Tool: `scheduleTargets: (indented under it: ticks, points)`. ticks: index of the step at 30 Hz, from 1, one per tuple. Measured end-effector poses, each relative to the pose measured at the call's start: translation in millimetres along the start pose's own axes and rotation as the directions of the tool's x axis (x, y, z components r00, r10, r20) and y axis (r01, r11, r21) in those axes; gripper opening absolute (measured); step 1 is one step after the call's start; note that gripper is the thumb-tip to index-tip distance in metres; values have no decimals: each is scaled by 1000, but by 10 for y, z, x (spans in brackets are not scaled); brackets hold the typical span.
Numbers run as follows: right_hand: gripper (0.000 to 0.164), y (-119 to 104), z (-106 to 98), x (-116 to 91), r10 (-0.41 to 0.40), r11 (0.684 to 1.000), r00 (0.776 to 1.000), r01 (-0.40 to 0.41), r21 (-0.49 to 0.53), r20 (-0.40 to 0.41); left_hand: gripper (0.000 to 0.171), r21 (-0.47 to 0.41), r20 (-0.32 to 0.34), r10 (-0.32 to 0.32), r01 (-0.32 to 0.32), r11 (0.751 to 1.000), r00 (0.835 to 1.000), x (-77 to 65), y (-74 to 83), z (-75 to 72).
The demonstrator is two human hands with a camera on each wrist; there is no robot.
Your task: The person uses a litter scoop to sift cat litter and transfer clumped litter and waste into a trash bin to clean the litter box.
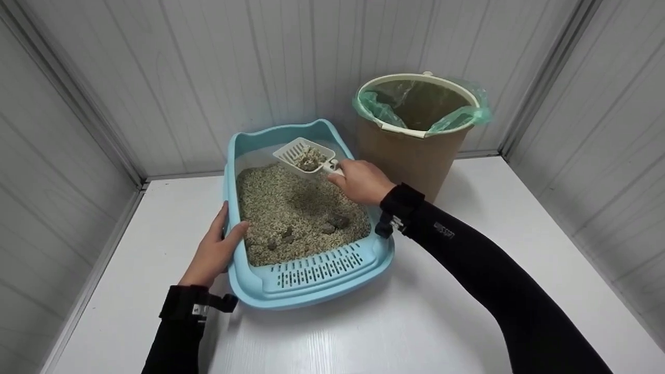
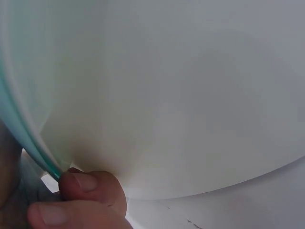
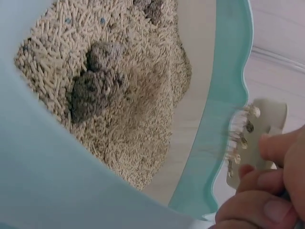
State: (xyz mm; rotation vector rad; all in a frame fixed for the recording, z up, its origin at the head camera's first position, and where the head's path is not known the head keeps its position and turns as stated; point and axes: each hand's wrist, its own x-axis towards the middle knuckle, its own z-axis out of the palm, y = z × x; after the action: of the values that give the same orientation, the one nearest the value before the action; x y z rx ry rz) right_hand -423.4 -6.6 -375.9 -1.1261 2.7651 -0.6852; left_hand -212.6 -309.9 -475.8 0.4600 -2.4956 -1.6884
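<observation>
A light blue litter box holds pellet litter with dark clumps near its front. My right hand grips the handle of a white slotted litter scoop, raised over the far part of the box. Litter and a dark lump lie in the scoop. In the right wrist view, pellets blur beneath the scoop. My left hand holds the box's left rim, thumb on top; its curled fingers show against the outer wall in the left wrist view.
A tan bucket lined with a green plastic bag stands behind and right of the box, close to my right hand. Both stand on a white table. Panelled walls enclose the back and sides.
</observation>
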Motion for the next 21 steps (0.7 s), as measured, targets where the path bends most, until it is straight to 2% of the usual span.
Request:
scheduleTargets:
  ticks: [8,21]
  points:
    - [43,33,-26,-8,-13,1000,1000,13,-4,-10,97,-6,-4,-1,1,1000,1000,-3,5,12]
    - [46,55,-47,-16,-21,999,999,22,-28,27,97,1,-13,-5,5,1000,1000,26,-5,27]
